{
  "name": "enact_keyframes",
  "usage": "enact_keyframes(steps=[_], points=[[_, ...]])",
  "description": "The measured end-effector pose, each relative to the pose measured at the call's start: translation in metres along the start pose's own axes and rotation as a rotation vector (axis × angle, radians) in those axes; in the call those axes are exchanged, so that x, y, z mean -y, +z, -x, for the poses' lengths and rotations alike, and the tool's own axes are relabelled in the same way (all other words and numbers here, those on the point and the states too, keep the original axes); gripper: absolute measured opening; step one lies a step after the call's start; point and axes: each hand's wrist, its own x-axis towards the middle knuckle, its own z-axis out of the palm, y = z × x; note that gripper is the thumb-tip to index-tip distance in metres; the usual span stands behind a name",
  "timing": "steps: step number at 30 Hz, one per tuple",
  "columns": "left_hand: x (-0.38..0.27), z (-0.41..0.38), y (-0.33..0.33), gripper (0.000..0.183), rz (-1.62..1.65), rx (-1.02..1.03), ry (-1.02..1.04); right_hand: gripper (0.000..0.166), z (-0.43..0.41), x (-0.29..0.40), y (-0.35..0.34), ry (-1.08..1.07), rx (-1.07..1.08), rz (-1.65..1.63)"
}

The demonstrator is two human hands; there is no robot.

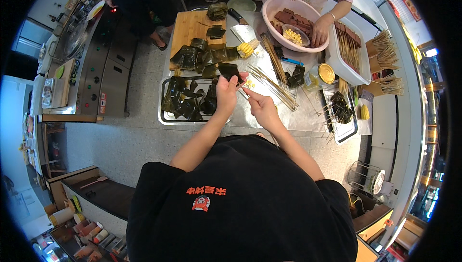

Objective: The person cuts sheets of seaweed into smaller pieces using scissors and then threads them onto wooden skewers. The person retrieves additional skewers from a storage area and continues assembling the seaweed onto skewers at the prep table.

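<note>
My left hand (227, 96) pinches a folded piece of dark green kelp (229, 72) above the tray's right edge. My right hand (265, 109), just to its right, grips a thin skewer (244, 92) whose tip meets the kelp. Cut kelp sheets (213, 57) lie along the front of a bamboo cutting board (187, 23). More kelp fills a metal tray (160, 117) below the board. Loose bamboo skewers (274, 88) and a few corn kernels (249, 83) lie right of my hands. Skewered kelp (341, 107) rests in a second tray (349, 132) at the right.
A cleaver (245, 32) and a partly stripped corn cob (245, 50) lie beyond my hands. A co-worker's hand (319, 32) reaches into a pink basin (269, 9) of brown blocks. A lidded jar (319, 76) stands beside a white bin (352, 74) of skewers. Another person stands by the stove (108, 81).
</note>
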Motion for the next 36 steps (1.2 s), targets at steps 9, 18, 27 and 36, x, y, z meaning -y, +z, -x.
enact_keyframes(steps=[9,18,27,36], points=[[-0.010,-0.007,0.002,0.021,0.130,-0.131,-0.065,0.031,0.006,0.010,-0.005,0.115,0.050,-0.149],[-0.018,-0.009,-0.009,0.016,0.047,-0.132,-0.135,0.040,0.016,0.005,0.001,-0.313,-0.138,0.521],[-0.039,-0.015,-0.022,0.022,0.351,-0.189,-0.501,0.053,0.022,-0.002,0.002,-0.424,-0.135,0.681],[-0.057,-0.014,-0.017,0.023,0.386,-0.101,-0.591,0.054,0.021,-0.003,0.006,-0.531,-0.216,0.562]])
